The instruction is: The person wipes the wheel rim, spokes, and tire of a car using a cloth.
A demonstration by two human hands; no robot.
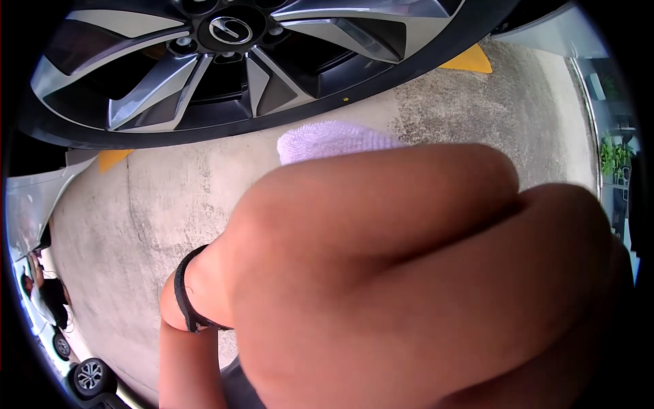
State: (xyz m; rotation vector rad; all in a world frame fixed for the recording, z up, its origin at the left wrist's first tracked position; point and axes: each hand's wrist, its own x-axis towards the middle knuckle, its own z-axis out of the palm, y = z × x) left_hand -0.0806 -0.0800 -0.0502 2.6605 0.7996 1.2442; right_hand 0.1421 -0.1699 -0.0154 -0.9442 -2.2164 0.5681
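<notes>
My left hand (402, 266) is very close to the camera and fills much of the lower right. Its back faces me and its fingers are curled, with the fingertips hidden. Around the wrist is a thin black band (182, 290). A pale purple terry cloth (334, 141) sticks out past the upper edge of the hand and looks gripped in it, though the fist hides most of it. Beyond the cloth stands a car wheel (252, 75) with a black tyre and silver-and-dark alloy spokes. I do not see my right hand.
Rough concrete floor (136, 218) lies below the wheel, with yellow markings (470, 60) near the tyre. At the far left are a person (49, 293) and another car's wheel (90, 375). A green plant (615, 155) shows at the right edge.
</notes>
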